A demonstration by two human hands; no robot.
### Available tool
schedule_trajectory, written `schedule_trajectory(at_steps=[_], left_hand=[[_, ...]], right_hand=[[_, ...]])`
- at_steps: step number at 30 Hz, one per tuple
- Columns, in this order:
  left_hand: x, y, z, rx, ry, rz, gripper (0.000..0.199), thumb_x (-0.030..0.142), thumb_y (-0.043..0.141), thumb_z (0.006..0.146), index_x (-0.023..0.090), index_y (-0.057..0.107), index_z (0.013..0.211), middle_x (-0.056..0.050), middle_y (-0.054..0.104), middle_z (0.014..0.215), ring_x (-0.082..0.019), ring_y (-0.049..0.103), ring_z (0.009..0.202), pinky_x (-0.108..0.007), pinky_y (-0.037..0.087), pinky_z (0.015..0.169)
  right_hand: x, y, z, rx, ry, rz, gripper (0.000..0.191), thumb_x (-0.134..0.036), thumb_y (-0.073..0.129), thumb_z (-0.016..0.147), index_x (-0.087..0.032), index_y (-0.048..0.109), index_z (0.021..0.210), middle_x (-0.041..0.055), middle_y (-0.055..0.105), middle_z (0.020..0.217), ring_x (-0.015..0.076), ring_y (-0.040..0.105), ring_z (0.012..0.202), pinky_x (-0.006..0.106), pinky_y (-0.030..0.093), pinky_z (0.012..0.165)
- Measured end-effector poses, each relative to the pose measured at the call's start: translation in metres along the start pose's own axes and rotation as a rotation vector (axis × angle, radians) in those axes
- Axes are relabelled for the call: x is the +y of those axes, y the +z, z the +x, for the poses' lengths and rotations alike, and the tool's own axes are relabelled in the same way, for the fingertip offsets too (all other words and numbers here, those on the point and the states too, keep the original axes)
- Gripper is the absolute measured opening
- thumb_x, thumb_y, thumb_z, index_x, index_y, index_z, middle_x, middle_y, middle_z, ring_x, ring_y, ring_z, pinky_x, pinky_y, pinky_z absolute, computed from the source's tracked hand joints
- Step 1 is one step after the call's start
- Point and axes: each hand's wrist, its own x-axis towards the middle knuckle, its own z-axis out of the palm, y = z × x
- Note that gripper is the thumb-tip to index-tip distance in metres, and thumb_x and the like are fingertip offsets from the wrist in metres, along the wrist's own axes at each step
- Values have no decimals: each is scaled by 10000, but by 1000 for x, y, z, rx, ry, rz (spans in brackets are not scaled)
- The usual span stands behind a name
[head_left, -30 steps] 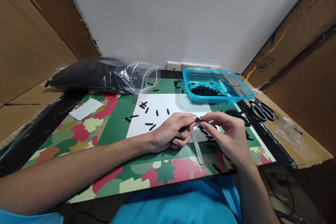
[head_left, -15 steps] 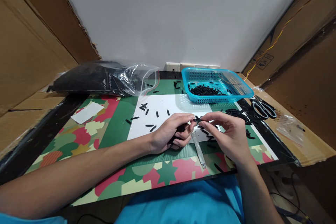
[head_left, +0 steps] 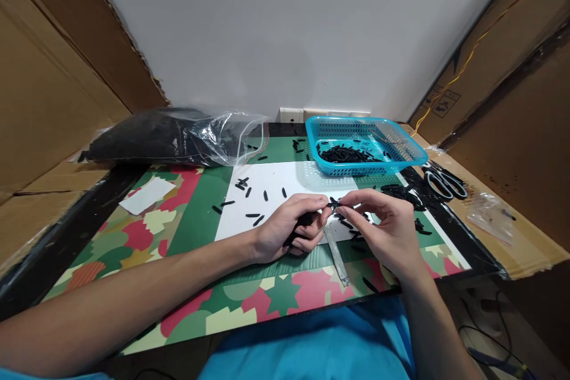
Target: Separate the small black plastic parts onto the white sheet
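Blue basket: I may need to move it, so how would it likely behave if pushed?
The blue basket looks light, with its perforated walls. Wide and low, it would probably slide rather than tip. The loose black pieces heaped toward its left side may shift if it tilts.

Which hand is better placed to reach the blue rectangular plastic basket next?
Right, probably: the right hand sits in front of the basket, while the left hand curls around black material.

The pieces [head_left: 333,205] you pinch look matt, the basket [head_left: 371,168] glossy plastic, the big bag [head_left: 209,133] shiny crinkled film, your shirt [head_left: 312,341] dull cloth.
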Motion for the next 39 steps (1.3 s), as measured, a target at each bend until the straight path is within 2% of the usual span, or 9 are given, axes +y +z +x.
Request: schedule_trajectory(at_steps=[7, 22, 30, 39], left_hand=[[0, 1, 0, 11, 3, 9, 360, 458, 537, 1036, 198, 565, 789, 100, 255, 531, -62, 225, 398, -153, 173, 382], [1, -1, 0, -15, 7, -19, 301, 397, 573, 1003, 203, 557, 774, 105, 266, 523, -64, 212, 396, -149, 190, 374], [-2, -4, 2, -41, 17, -13, 385, 392, 548, 1014, 198, 528, 682, 102, 229, 504, -69, 211, 392, -169, 191, 379], [-2, -5, 1, -33, 17, -25, 344, 388, 553, 1009, 205, 540, 719, 104, 240, 514, -73, 210, 397, -162, 185, 376]], right_hand=[[-1, 1, 1, 2, -5, 10, 37, -253, 806, 953, -227, 829, 941, 36, 839, 912, 200, 778, 787, 304, 648, 711], [-3, 1, 2, -15, -23, -24, 45, -210, 786, 971, -221, 824, 948, 11, 844, 896, 170, 777, 774, 253, 623, 720], [-3, 1, 2, -42, -40, -59, 81, -209, 754, 1001, -209, 813, 945, 17, 844, 911, 166, 767, 780, 239, 607, 726], [-2, 0, 1, -58, -49, -78, 78, -229, 751, 1011, -209, 806, 959, 23, 838, 924, 165, 748, 770, 249, 585, 711]])
